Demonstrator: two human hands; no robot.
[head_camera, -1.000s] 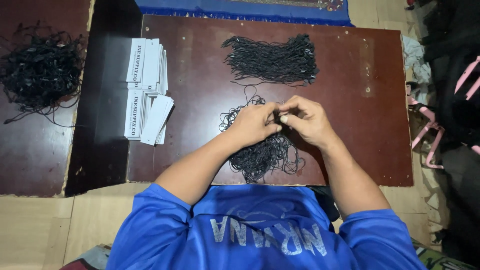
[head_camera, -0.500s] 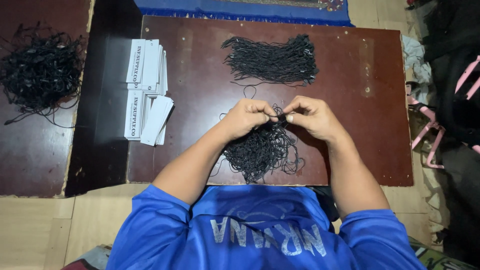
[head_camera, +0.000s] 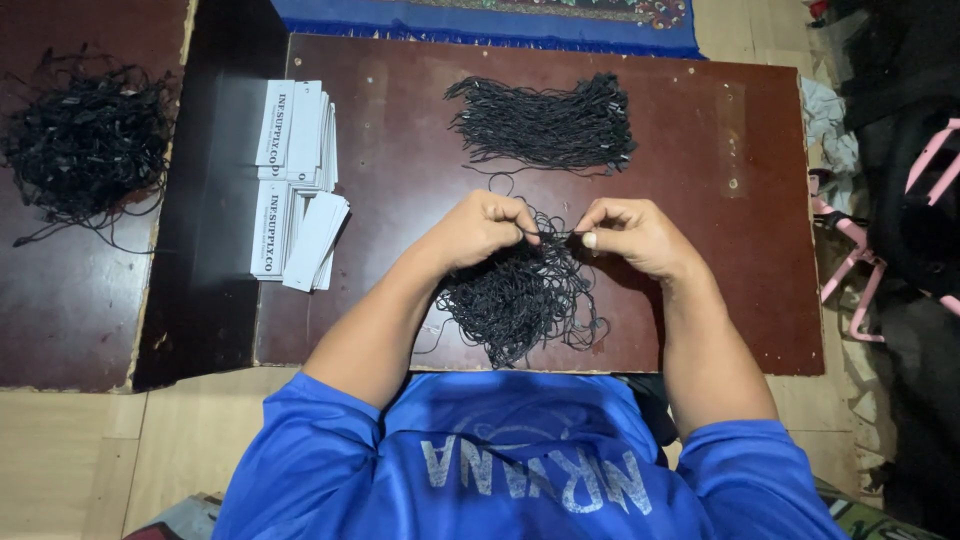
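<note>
My left hand (head_camera: 480, 228) and my right hand (head_camera: 632, 234) are held close together over a dark brown board (head_camera: 400, 160). Each pinches one end of a thin black string (head_camera: 560, 233) stretched taut between them. Right under my hands lies a loose, tangled heap of black strings (head_camera: 515, 300). Beyond my hands, a neater bundle of black strings (head_camera: 548, 125) lies laid out sideways on the board.
Two stacks of white paper tags (head_camera: 295, 180) lie at the board's left edge. A big tangle of black strings (head_camera: 85, 145) rests on a second brown board at far left. A blue rug edge (head_camera: 480, 20) runs along the back. Pink straps and dark fabric (head_camera: 900, 220) crowd the right.
My hands have drawn slightly apart, pulling the single string straight between them. The loose heap under them has shifted a little.
</note>
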